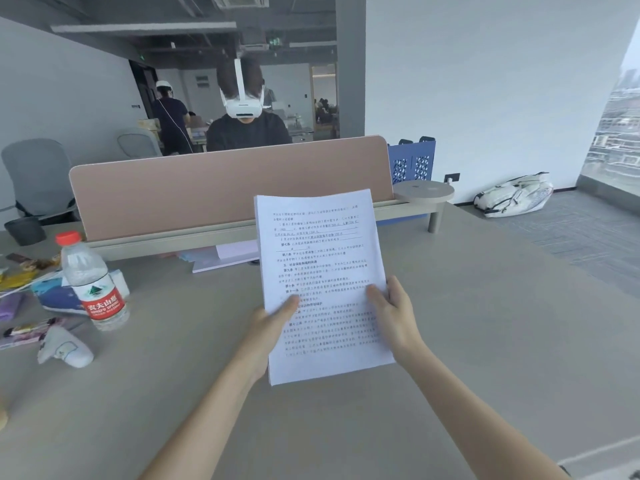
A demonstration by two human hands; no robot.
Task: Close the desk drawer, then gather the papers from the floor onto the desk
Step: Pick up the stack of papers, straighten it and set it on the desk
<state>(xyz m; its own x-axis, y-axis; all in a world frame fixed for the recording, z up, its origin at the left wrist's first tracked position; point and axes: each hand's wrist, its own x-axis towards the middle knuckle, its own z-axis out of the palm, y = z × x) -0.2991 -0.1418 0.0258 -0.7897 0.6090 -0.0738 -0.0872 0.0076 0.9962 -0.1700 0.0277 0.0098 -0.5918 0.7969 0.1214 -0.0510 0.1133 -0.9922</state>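
A stack of white printed papers is held upright over the grey desk, its lower edge close to the desk top. My left hand grips the stack's left edge with the thumb on the front sheet. My right hand holds the right edge the same way. The desk drawer and the floor under the desk are out of view.
A water bottle with a red cap stands at the left among snack wrappers and a white controller. A pink divider panel runs along the desk's far edge, with notebooks at its foot. A person in a headset sits behind it.
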